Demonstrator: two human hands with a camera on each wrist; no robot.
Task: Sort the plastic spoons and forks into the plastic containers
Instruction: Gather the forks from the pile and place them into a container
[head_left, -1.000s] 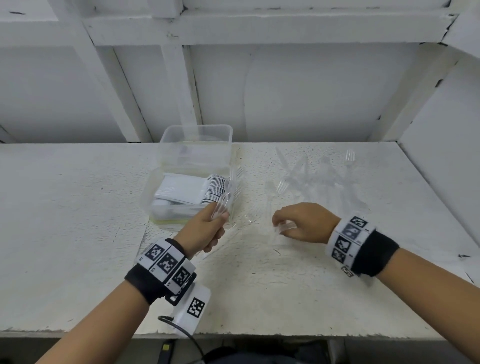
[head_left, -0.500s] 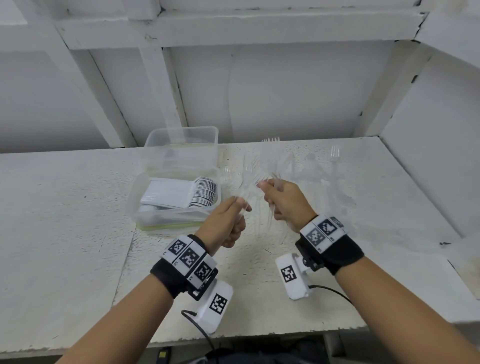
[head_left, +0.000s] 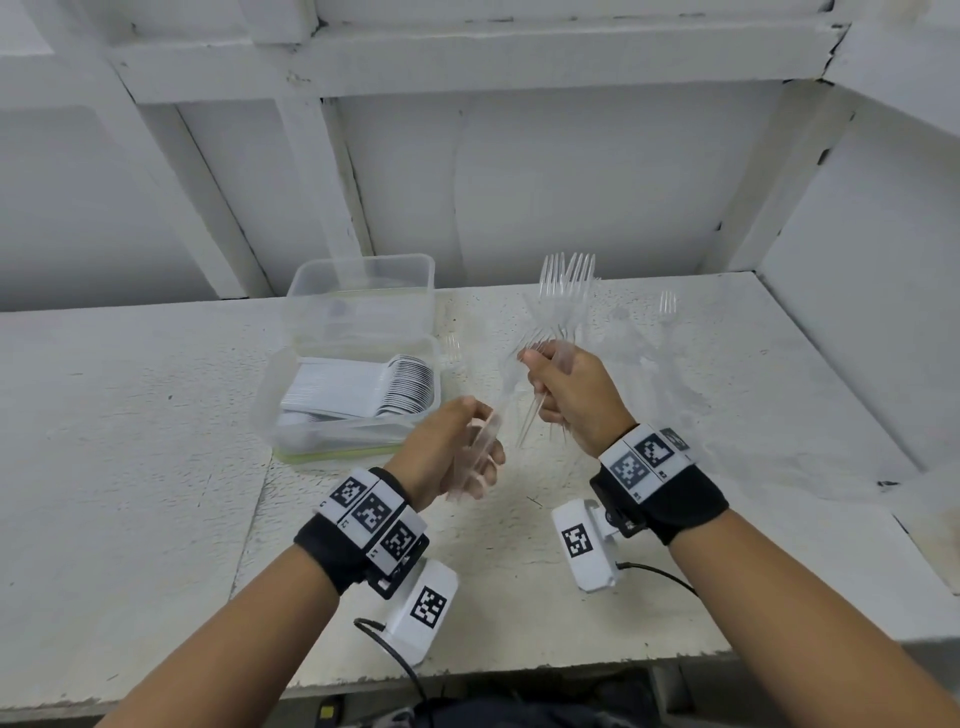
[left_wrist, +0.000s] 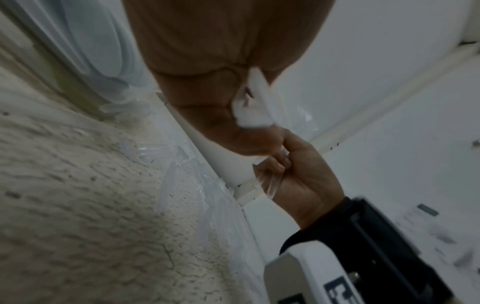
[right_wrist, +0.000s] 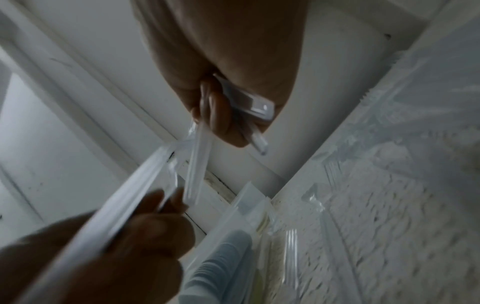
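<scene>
Right hand (head_left: 569, 397) raised above table (head_left: 130, 467), fingers clenched around bundle of clear forks (head_left: 563, 291), tines fanning above knuckles, handles poking below fist. Left hand (head_left: 452, 447) just beside, lower, fingers curled on clear handles (head_left: 480, 449). Loose forks (head_left: 667, 306) beyond right fingers. Spoon container (head_left: 358, 395) left of left fingers; empty container (head_left: 363, 291) behind it.

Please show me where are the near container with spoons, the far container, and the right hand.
near container (head_left: 270, 384), head view, its left wall.
far container (head_left: 363, 262), head view, its back rim.
right hand (head_left: 571, 395), head view, middle of its back.
</scene>
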